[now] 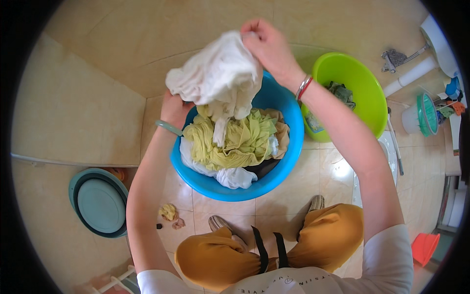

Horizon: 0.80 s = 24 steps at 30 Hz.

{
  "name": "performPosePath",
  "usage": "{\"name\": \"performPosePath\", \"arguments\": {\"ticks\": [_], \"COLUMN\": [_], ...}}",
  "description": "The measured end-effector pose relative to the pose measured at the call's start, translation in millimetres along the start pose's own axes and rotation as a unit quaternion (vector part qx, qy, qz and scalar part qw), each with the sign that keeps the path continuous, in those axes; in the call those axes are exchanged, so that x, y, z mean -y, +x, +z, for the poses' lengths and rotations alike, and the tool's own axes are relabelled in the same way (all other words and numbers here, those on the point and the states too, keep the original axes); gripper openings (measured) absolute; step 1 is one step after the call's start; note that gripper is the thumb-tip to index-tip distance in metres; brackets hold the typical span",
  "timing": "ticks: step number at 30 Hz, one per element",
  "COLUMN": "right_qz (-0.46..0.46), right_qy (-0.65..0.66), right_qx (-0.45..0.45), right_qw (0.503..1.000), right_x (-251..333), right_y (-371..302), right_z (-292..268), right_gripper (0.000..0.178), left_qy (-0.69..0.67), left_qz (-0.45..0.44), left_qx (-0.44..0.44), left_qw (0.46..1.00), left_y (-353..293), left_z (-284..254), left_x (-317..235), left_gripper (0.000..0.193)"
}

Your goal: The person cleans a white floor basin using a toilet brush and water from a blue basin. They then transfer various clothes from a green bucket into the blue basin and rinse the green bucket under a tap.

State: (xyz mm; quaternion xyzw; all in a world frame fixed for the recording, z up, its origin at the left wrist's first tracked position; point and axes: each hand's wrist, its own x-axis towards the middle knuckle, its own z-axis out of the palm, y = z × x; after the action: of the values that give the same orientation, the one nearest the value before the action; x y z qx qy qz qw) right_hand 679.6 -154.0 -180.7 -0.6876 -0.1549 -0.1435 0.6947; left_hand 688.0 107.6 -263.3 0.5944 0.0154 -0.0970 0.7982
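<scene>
A white cloth garment [220, 68] hangs bunched between my hands, above a blue basin [215, 192] of laundry. My right hand [269, 46] pinches its upper right corner, raised beyond the basin's far rim. Lower down, my left hand [175, 109] is at the garment's left edge, its fingers mostly covered by the cloth. A narrow white end dangles onto a yellow-green garment [235, 147] heaped in the basin. Around that heap lie white cloths [236, 178], a tan cloth [282, 134] and a dark piece [264, 167].
A lime-green tub [374, 98] with dark green cloth [341, 93] stands right of the blue basin. At left, a grey-green basin [101, 206] leans by the wall. Small yellowish cloths [169, 212] lie on the tiles. A lined bin [413, 120] and red container [425, 246] are at right.
</scene>
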Motion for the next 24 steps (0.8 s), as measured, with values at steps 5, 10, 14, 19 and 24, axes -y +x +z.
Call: {"name": "performPosePath", "arguments": {"ticks": [5, 10, 14, 19, 24], "right_qz": [0.051, 0.156, 0.132, 0.150, 0.109], "right_qy": [-0.204, -0.339, -0.396, -0.357, -0.296], "right_qx": [0.104, 0.217, 0.318, 0.331, 0.063], "right_qw": [0.972, 0.902, 0.851, 0.861, 0.947], "right_x": [-95, -161, -193, -120, -15], "right_y": [-55, -100, -141, -109, -72], "right_z": [-5, -5, 3, -8, -126], "right_gripper": [0.009, 0.034, 0.051, 0.038, 0.024], "left_qy": [0.128, 0.521, 0.733, 0.780, 0.558], "left_qz": [-0.072, -0.098, -0.185, -0.147, 0.210], "left_qx": [-0.021, 0.083, 0.232, 0.278, 0.230], "left_qw": [0.989, 0.844, 0.612, 0.541, 0.770], "left_y": [-2, 1, -6, 5, -7], "left_z": [-15, 5, 47, 49, 153], "left_x": [45, 77, 109, 105, 52], "left_gripper": [0.057, 0.061, 0.075, 0.066, 0.021]}}
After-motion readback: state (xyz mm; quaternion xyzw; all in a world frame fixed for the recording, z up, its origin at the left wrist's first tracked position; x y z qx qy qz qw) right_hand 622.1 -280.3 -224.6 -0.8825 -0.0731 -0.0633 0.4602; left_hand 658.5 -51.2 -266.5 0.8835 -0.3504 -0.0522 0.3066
